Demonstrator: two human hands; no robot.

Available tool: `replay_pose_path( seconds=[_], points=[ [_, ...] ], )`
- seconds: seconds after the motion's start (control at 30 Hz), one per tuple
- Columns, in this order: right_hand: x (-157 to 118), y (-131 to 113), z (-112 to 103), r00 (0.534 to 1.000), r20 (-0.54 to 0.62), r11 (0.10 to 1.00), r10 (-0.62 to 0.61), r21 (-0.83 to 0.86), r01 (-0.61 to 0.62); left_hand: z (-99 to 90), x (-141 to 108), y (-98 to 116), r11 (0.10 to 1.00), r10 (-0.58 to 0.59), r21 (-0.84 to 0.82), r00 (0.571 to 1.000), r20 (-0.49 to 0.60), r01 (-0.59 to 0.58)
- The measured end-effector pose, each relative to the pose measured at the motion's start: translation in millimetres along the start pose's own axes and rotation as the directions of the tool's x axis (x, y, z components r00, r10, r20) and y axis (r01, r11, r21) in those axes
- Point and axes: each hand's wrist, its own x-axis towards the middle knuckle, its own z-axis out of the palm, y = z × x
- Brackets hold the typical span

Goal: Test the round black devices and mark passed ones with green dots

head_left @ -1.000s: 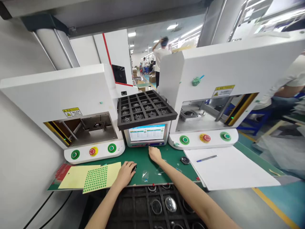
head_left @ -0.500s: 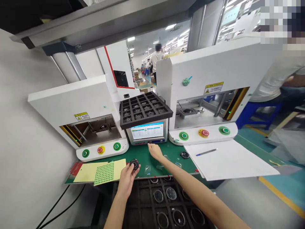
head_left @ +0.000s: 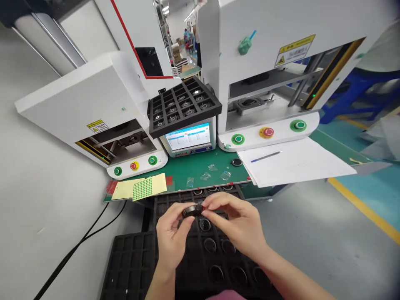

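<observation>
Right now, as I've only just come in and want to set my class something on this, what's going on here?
A person is handling a round black part with bare hands. The left hand grips it, while the right hand pinches at its right edge. They hold it above a black tray with round pieces in some compartments. Beyond, another round piece lies on the green bench, beside white paper with a pen on it.

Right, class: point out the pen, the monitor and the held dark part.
Pen (head_left: 266, 156), head view: middle of its barrel.
Monitor (head_left: 188, 136), head view: its lit screen.
Held dark part (head_left: 189, 211), head view: its side edge.
</observation>
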Motion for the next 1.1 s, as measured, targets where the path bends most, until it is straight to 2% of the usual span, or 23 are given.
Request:
replay_pose_path(
  seconds=[0.1,0.2,0.37,0.47,0.6,0.8,0.9,1.0,1.1],
  points=[
    [-5.0,-9.1,-5.2,0.995,-0.003,0.992,-0.103,-0.077,0.102,-4.0,-0.8,8.5,0.985,0.112,0.121,0.99,0.089,-0.123],
    [-5.0,-15.9,-11.6,0.991,0.025,0.985,-0.135,-0.105,0.136,-6.1,1.1,13.2,0.964,0.18,0.17,0.972,0.148,-0.204],
    [-0.3,-20.1,-24.2,0.975,0.177,0.983,-0.138,-0.092,0.156,-5.4,5.0,15.5,0.955,0.207,0.164,0.952,0.224,-0.246],
    [-1.2,-20.2,-27.7,0.973,0.175,0.98,-0.152,-0.101,0.171,-4.5,5.6,16.0,0.954,0.214,0.16,0.95,0.227,-0.253],
    [-1.6,-21.9,-31.4,0.978,0.186,0.989,-0.092,-0.094,0.111,-4.3,4.7,16.3,0.954,0.209,0.157,0.942,0.263,-0.256],
    [6.0,-24.3,-38.5,0.945,0.325,0.999,0.031,0.014,-0.038,-4.4,1.7,13.5,0.964,0.188,0.126,0.937,0.293,-0.233],
    [4.5,-22.4,-35.0,0.97,0.244,0.999,0.013,0.031,-0.021,-4.0,0.3,11.9,0.968,0.187,0.114,0.945,0.267,-0.224],
    [-1.7,-20.5,-28.0,0.983,0.147,0.994,-0.106,-0.004,0.107,-3.6,-0.7,10.4,0.97,0.206,0.081,0.95,0.236,-0.23],
    [-7.8,-19.9,-23.1,0.971,0.106,0.974,-0.216,-0.05,0.222,-3.9,-1.4,8.5,0.969,0.221,0.063,0.953,0.207,-0.238]
  ],
)
